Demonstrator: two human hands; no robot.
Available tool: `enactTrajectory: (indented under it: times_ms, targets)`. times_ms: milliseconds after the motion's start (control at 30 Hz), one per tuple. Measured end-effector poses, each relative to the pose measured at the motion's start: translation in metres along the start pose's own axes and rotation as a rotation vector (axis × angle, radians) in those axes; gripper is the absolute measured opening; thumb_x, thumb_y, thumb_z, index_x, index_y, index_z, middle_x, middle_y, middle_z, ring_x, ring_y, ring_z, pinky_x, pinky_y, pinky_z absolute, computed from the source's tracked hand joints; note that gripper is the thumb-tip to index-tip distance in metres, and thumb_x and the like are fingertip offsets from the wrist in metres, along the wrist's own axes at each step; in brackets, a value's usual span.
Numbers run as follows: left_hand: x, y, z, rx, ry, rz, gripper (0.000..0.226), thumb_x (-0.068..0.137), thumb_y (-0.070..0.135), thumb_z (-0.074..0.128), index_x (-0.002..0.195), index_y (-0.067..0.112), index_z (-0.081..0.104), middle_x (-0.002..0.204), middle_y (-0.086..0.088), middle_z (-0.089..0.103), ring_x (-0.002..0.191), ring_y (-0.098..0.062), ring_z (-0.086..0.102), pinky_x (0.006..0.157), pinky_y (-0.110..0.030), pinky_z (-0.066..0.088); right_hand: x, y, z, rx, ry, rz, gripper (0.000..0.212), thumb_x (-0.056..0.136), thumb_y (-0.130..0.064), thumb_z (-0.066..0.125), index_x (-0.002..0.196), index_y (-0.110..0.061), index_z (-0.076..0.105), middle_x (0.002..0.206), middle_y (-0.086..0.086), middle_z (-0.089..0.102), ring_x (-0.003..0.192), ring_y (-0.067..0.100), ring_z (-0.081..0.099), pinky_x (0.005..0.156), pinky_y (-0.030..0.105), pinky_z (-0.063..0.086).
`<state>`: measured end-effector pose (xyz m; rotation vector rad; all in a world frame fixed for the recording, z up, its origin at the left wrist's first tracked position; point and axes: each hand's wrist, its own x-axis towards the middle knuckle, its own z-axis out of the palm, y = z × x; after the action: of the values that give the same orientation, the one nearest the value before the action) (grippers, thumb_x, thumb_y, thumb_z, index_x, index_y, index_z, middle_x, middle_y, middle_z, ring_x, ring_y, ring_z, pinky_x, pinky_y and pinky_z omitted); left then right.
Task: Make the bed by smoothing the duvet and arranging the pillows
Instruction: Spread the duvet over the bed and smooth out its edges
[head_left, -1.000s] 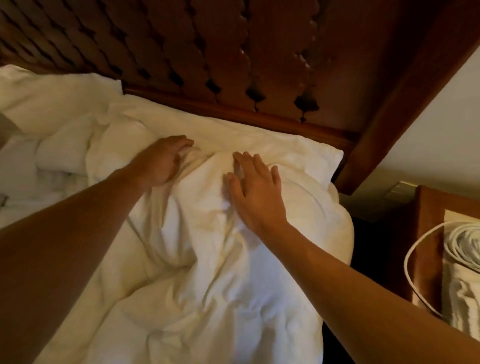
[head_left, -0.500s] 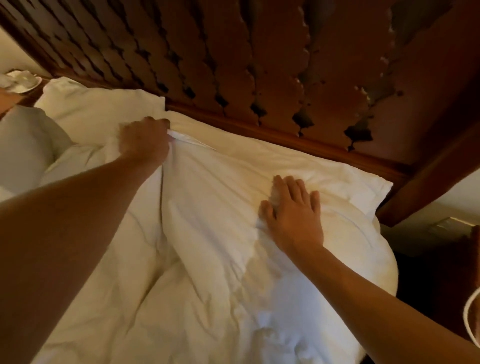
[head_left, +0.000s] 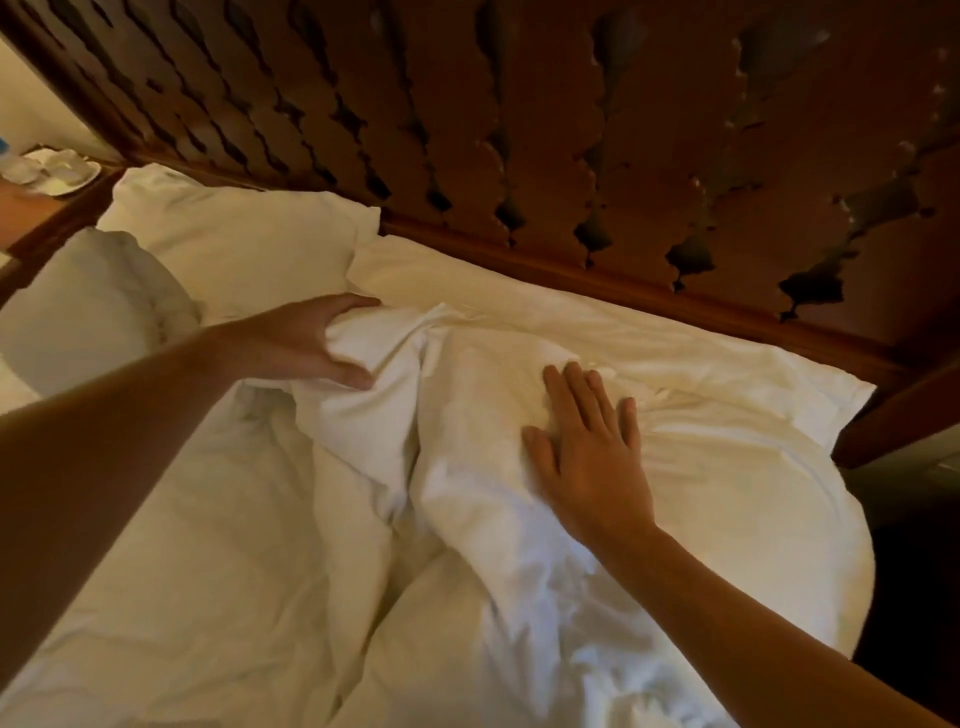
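Nearest the camera, the white duvet (head_left: 249, 597) fills the lower part of the view, rumpled, with a deep crease running up its middle between two puffy mounds. Both bare forearms reach across it toward the head of the bed.

The right hand (head_left: 592, 457) lies flat on the right mound — fingers straight and together, palm pressing down on the cloth, gripping nothing. To its left and a little farther on, the left hand (head_left: 306, 343) grasps a bunched fold of the duvet's top edge, thumb below and fingers curled over the wad.

Beyond the hands, a white pillow (head_left: 649, 332) lies along the headboard, partly covered by the duvet's upper edge. A second pillow (head_left: 244, 244) sits to its left, its corner touching the first. Left of that a third, rounder and in shadow (head_left: 93, 301), rests at the bed's edge.

Farthest back stands the dark carved wooden headboard (head_left: 519, 130) with scalloped cut-outs. At the far left, a wooden bedside table (head_left: 31, 208) carries a white tray (head_left: 57, 169) — its contents too blurred to tell.
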<state>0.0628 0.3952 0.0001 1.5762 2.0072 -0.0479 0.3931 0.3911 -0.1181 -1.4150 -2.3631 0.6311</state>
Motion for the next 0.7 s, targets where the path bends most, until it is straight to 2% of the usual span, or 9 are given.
enactTrajectory:
  times_ms: [133, 267, 367, 433, 600, 700]
  targets:
    - [0.011, -0.022, -0.002, 0.258, -0.057, 0.077, 0.114, 0.054, 0.059, 0.089, 0.15, 0.035, 0.03, 0.145, 0.009, 0.039, 0.128, -0.015, 0.039, 0.107, -0.034, 0.035, 0.013, -0.032, 0.02, -0.024, 0.004, -0.047, 0.066, 0.101, -0.059, 0.019, 0.159, -0.032, 0.0, 0.167, -0.003, -0.005, 0.153, 0.016, -0.011, 0.123, 0.046, -0.006]
    - [0.018, -0.042, -0.016, 0.563, -0.071, 0.059, 0.098, 0.065, 0.047, 0.084, 0.147, 0.035, 0.034, 0.134, 0.005, 0.041, 0.12, -0.02, 0.038, 0.1, -0.039, 0.04, 0.03, -0.052, 0.032, -0.076, 0.0, -0.063, 0.069, 0.099, -0.063, 0.014, 0.159, -0.032, -0.003, 0.167, -0.003, -0.009, 0.153, 0.017, -0.013, 0.124, 0.048, -0.004]
    - [0.022, -0.05, -0.015, 0.672, 0.138, 0.06, 0.063, 0.075, 0.045, 0.075, 0.132, 0.032, 0.053, 0.117, -0.001, 0.048, 0.111, -0.025, 0.045, 0.086, -0.04, 0.046, 0.04, -0.061, 0.044, -0.142, -0.041, -0.068, 0.075, 0.096, -0.071, 0.013, 0.157, -0.035, -0.008, 0.167, -0.003, -0.012, 0.152, 0.022, -0.015, 0.123, 0.051, -0.004]
    - [0.027, -0.048, -0.007, 0.689, 0.279, 0.0, 0.047, 0.082, 0.048, 0.068, 0.124, 0.027, 0.06, 0.109, -0.005, 0.051, 0.106, -0.028, 0.051, 0.076, -0.038, 0.045, 0.047, -0.062, 0.052, -0.187, -0.055, -0.036, 0.078, 0.093, -0.075, 0.013, 0.157, -0.036, -0.009, 0.167, -0.002, -0.01, 0.153, 0.026, -0.012, 0.122, 0.055, -0.003]
    - [0.035, -0.044, -0.009, 0.633, 0.47, -0.296, 0.037, 0.096, 0.043, 0.052, 0.118, 0.015, 0.064, 0.11, -0.013, 0.063, 0.1, -0.035, 0.062, 0.077, -0.038, 0.045, 0.063, -0.068, 0.059, -0.233, -0.074, 0.053, 0.079, 0.093, -0.072, 0.02, 0.156, -0.036, -0.012, 0.167, 0.003, -0.009, 0.151, 0.037, -0.012, 0.12, 0.06, 0.001]
    - [0.029, -0.049, -0.045, 0.663, 0.686, -0.329, 0.031, 0.098, 0.034, 0.052, 0.112, 0.01, 0.066, 0.1, -0.019, 0.064, 0.094, -0.04, 0.062, 0.074, -0.04, 0.042, 0.068, -0.082, 0.055, -0.225, -0.048, 0.042, 0.072, 0.098, -0.064, 0.021, 0.156, -0.035, -0.011, 0.166, 0.004, -0.014, 0.15, 0.039, -0.016, 0.12, 0.061, 0.0]
